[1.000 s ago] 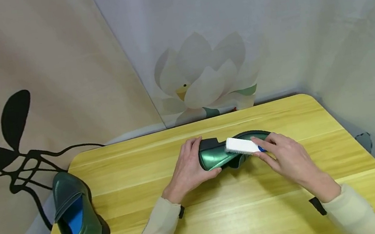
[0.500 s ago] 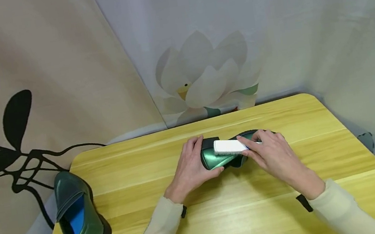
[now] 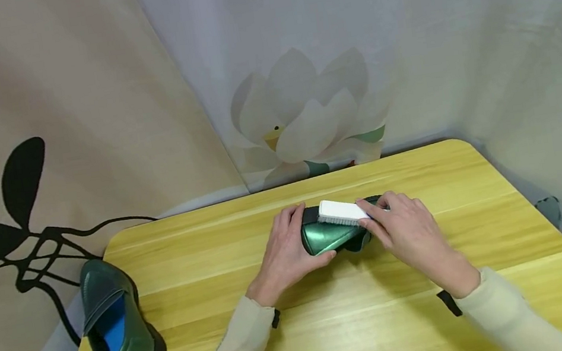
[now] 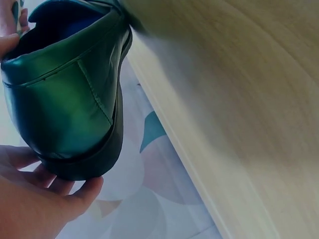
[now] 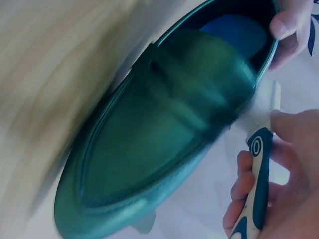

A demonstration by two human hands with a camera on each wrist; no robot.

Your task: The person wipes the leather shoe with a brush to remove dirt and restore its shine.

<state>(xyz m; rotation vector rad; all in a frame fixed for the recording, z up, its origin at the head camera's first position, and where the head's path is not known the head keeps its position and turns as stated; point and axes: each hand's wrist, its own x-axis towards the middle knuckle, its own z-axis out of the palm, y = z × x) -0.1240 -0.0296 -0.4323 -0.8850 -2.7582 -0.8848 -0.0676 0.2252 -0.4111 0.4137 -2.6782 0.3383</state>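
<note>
A shiny green loafer (image 3: 324,238) lies on its side, its dark sole and heel facing away from me. My left hand (image 3: 289,252) grips it round the heel, with the thumb on the near side and fingers at the heel block in the left wrist view. In my right hand (image 3: 412,238) is a white brush (image 3: 341,211), pinched between thumb and fingers. Its grey bristles point down at the loafer's side near the heel; exact contact is unclear. The right wrist view shows the brush's white and teal handle (image 5: 260,174) and the loafer's front (image 5: 144,149).
A second green loafer (image 3: 138,333) with a blue insole stands upright at the left of the wooden table (image 3: 389,328). Behind the table hangs a printed curtain (image 3: 298,65) with a lotus and dark leaves.
My right hand has moved the brush left along the loafer toward the heel, then slightly up toward the sole edge. The left hand keeps its hold with almost no movement.
</note>
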